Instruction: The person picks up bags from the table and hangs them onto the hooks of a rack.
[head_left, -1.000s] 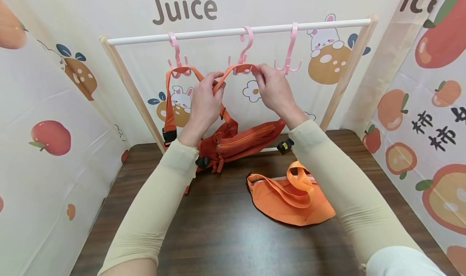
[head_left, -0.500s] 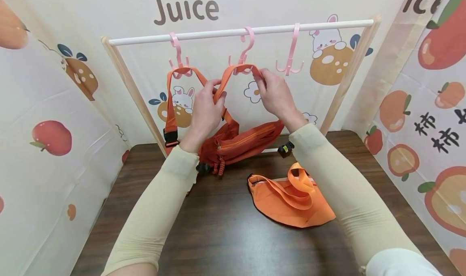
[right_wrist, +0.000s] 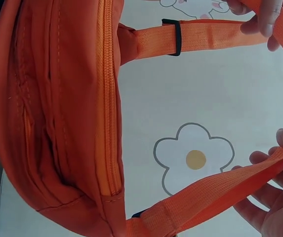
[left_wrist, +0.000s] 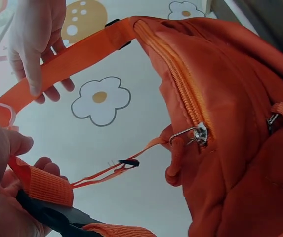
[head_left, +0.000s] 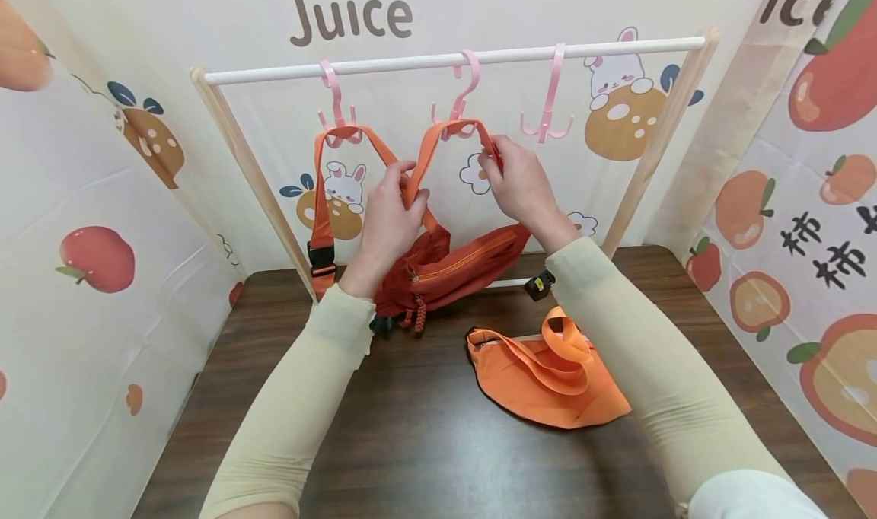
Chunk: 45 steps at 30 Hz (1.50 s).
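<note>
A red-orange waist bag [head_left: 473,268] hangs tilted below the rail, its zipper and cord pulls facing me. Part of its orange strap [head_left: 428,150] passes over the middle pink hook [head_left: 457,108], and another part loops over the left pink hook [head_left: 334,100]. My left hand [head_left: 390,218] pinches the strap left of the middle hook; in the left wrist view a black buckle [left_wrist: 57,217] lies beside the left hand [left_wrist: 3,187]. My right hand [head_left: 524,184] holds the strap right of that hook. In the right wrist view, the strap runs between the fingers of the right hand [right_wrist: 279,197].
A brighter orange pouch [head_left: 541,382] with a coiled strap lies on the dark wooden table [head_left: 411,443]. The right pink hook [head_left: 548,100] hangs on the white rail [head_left: 384,65] of a wooden-legged rack. Printed fabric walls stand at the back and sides.
Both hands have slid slightly down the strap, the left one lower than before. The strap stays over the middle hook, and the bag has shifted little.
</note>
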Each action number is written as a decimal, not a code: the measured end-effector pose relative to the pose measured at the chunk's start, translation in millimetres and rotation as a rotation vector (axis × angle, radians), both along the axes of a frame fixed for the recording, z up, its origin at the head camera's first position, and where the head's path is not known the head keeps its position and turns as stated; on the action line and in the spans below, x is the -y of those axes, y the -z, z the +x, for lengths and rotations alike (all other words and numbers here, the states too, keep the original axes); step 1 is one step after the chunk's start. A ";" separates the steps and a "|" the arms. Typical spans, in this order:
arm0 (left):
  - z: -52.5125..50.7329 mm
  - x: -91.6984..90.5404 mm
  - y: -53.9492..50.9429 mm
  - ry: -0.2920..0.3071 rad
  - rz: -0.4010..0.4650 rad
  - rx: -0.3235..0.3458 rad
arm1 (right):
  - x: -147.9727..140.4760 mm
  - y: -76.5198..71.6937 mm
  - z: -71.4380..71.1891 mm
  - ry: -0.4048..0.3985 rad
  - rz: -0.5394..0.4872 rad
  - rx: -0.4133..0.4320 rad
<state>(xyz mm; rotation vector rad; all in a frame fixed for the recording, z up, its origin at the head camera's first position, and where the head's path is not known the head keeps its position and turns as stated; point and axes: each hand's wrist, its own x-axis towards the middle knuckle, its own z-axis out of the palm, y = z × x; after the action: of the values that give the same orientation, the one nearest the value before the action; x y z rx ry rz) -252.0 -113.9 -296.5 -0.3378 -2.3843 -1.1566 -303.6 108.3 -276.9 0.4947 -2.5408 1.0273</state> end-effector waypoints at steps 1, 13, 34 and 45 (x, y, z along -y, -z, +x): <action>0.2 -0.1 1.3 0.003 0.002 -0.003 | -0.4 0.4 0.2 0.000 0.002 0.004; 4.0 -1.2 9.3 0.033 -0.004 0.010 | -5.9 4.8 1.9 0.018 0.026 0.048; 9.8 -3.3 19.6 0.083 0.002 0.041 | -15.8 15.0 11.0 0.030 0.043 0.001; 13.4 -2.3 23.7 0.113 0.032 0.060 | -19.2 22.3 23.9 0.025 0.035 -0.067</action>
<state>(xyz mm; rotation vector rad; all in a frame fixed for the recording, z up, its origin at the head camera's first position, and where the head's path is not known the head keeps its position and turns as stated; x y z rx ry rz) -238.6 -111.5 -320.2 -0.4375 -2.4223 -1.2708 -279.7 127.5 -299.2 0.4974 -2.5035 0.9436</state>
